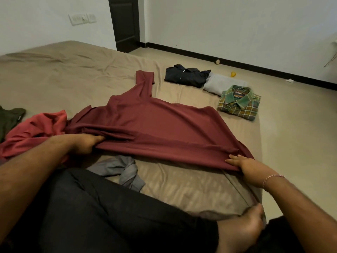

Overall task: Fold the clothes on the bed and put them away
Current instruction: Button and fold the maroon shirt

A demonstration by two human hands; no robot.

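Both hands pinch the near hem of a maroon shirt [155,121], the left hand [85,143] with its grip curled tight into bunched cloth at one corner, the right hand [244,165] holding the other corner with fingers laid along the edge. Between them the hem is lifted just off the bed [63,73], while the rest of the shirt lies spread flat across the tan sheet, one sleeve reaching toward the far side. A crumpled red garment [34,132] touches the shirt beside the left forearm, with a dark olive piece [9,117] beyond it at the frame's edge. A gray cloth [120,168] lies rumpled under the raised hem, near the person's knee. Toward the far right edge of the bed sit three folded items: a dark shirt [186,75], a light gray garment [220,84] and a green plaid shirt [238,103].
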